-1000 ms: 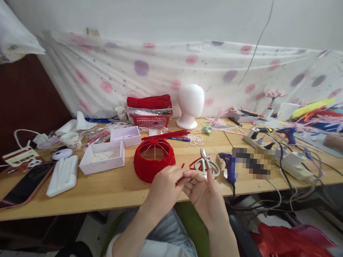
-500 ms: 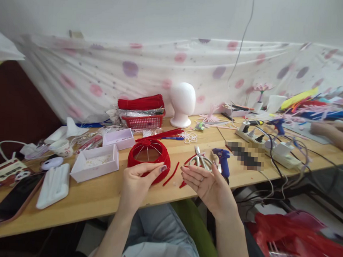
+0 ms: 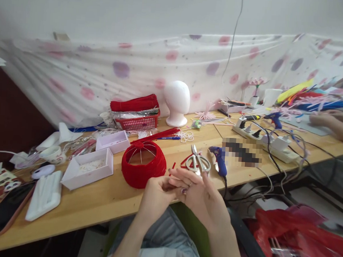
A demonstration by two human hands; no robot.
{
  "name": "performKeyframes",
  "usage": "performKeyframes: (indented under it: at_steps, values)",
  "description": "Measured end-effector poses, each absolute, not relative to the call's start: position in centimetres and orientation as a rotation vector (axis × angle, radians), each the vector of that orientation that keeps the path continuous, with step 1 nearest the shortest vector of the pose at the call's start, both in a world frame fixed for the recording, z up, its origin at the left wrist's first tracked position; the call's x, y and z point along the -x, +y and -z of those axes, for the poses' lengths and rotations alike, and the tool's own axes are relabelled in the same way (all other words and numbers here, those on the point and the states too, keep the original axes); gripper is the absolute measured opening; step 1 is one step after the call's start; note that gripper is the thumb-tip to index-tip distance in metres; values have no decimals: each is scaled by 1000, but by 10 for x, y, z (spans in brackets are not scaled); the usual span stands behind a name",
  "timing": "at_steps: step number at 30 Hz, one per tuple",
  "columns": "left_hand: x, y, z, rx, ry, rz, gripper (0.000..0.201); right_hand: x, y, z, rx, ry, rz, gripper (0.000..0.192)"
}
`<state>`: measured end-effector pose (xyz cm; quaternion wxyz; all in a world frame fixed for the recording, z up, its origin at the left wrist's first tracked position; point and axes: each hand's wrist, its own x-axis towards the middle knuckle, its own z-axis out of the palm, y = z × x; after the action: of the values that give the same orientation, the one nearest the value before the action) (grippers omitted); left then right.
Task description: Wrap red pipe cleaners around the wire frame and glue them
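Observation:
In front of the table edge, my left hand (image 3: 159,195) meets my right hand (image 3: 203,200). The left thumb presses on the right hand's fingers, and the left fingertips are partly hidden behind them. Palm up, my right hand has its fingers stretched out and a ring on one; it holds nothing I can see. Just beyond my left hand sits a red dome-shaped frame (image 3: 130,176), its lower part covered in fuzzy red strips, with bare wires above. Past my right hand lie scissors (image 3: 197,161) on red strips, beside a blue glue gun (image 3: 220,162).
A white foam head (image 3: 177,101) stands behind, by a red basket (image 3: 139,122) with red stems. White boxes (image 3: 89,169) and a phone (image 3: 6,209) are at left. A power strip (image 3: 286,153) with cables lies at right, near another person's hands (image 3: 328,122).
My hands were apart; now they touch, the left having moved right and down onto the right hand's fingers. The view has shifted slightly. The red frame shows more fully.

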<state>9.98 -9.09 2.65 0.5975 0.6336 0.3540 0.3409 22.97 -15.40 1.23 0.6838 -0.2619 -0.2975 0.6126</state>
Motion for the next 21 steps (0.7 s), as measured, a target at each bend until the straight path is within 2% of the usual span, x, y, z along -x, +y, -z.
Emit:
performKeyframes:
  at_steps: [3,6,9,13,16,21]
  values:
    - [-82,-85,-36,-1513,853,-780,20,-253,-161,6,769,-657,-1270,35]
    - [-81,-89,-33,-1526,887,-972,33,-271,-159,18,863,-436,-1024,25]
    - [-97,-102,-22,-1646,820,-1111,39,-263,-151,17,831,-372,-954,33]
    - [-126,-123,-8,-1865,696,-1024,52,-224,-150,11,730,-458,-1085,68]
    - [-143,-124,-5,-1824,652,-953,65,-206,-159,19,850,-596,-999,65]
    - [-163,-86,-21,-1556,736,-923,70,-206,-168,39,1179,-879,-813,42]
